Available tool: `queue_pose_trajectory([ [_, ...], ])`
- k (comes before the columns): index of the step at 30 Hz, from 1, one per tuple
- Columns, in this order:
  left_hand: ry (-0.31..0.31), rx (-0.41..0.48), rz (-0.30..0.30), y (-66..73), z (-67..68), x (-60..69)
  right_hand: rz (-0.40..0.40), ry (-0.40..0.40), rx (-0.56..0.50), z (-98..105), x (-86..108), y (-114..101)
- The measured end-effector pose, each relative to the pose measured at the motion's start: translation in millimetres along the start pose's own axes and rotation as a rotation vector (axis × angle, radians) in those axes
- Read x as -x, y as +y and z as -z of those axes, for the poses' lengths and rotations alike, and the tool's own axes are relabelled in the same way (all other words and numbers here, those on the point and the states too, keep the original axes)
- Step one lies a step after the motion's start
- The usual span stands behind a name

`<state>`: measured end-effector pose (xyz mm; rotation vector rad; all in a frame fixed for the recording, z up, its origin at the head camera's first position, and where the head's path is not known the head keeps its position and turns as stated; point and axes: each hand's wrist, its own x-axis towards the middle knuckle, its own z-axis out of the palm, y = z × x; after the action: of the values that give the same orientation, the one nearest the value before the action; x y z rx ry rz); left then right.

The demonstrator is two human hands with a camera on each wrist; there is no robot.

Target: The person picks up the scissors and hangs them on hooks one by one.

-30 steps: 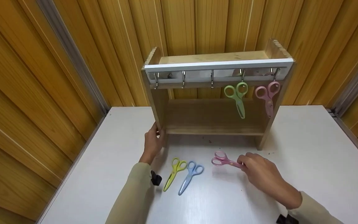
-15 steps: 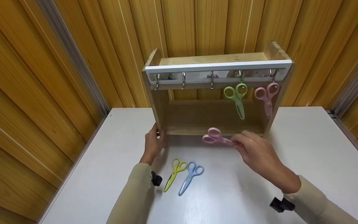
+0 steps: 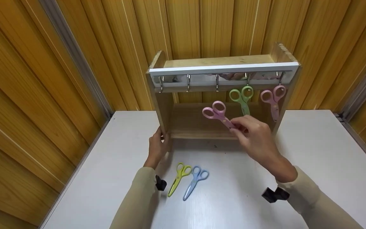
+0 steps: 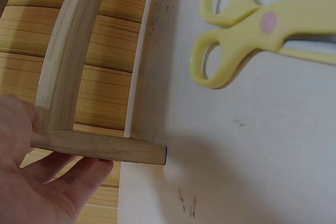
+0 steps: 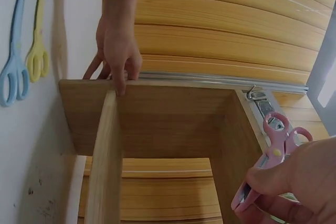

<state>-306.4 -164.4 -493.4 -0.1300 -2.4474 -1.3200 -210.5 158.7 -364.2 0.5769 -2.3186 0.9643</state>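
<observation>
Pink scissors [image 3: 218,115] are pinched by the blade end in my right hand [image 3: 256,135], handles up, in front of the wooden rack [image 3: 199,135]. In the right wrist view the same pink scissors [image 5: 276,152] show their finger loops beside the hook strip. My left hand [image 3: 157,148] grips the lower left side panel of the rack; the left wrist view shows the fingers [image 4: 86,179] curled around that panel. Green scissors [image 3: 241,97] and a second pink pair of scissors [image 3: 274,100] hang from the two rightmost hooks. The right hand partly hides the green blade.
Yellow scissors [image 3: 179,179] and blue scissors [image 3: 195,182] lie on the white table [image 3: 227,203] in front of the rack. Three left hooks [image 3: 188,83] on the strip bear nothing. Wood-look panels [image 3: 214,28] stand behind and at both sides.
My right hand has lifted the pink scissors from near the tabletop up toward the hooks, and their handles have tilted upward. My left hand stays on the rack's side.
</observation>
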Motion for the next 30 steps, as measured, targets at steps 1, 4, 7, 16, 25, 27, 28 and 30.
queue_pose_trajectory([
  [1,-0.003,0.002,0.007,-0.1,-0.2,-0.2,-0.007,0.009,-0.019,-1.4,-1.8,-0.5],
  [4,-0.011,0.007,0.021,-0.2,-0.5,-0.6,-0.033,0.033,-0.081,-5.2,-5.9,-2.2],
  [7,-0.015,0.009,0.038,0.2,-0.3,-1.0,-0.066,0.041,-0.132,-9.3,-10.1,-3.6],
  [16,-0.019,0.011,0.040,0.0,0.0,-1.9,-0.153,0.022,-0.178,-19.1,-19.4,-5.1],
  [25,-0.011,-0.003,0.010,0.8,0.3,1.4,-0.179,0.049,-0.182,-28.0,-25.1,-0.2],
  [27,-0.012,-0.004,0.007,0.8,0.2,1.9,-0.183,0.055,-0.182,-29.6,-25.7,1.1],
  [28,-0.013,-0.004,0.012,1.0,0.1,1.8,-0.189,0.054,-0.183,-30.2,-25.9,1.3],
  [30,-0.015,-0.005,0.019,1.1,-0.2,1.3,-0.195,0.054,-0.185,-31.5,-26.0,2.2],
])
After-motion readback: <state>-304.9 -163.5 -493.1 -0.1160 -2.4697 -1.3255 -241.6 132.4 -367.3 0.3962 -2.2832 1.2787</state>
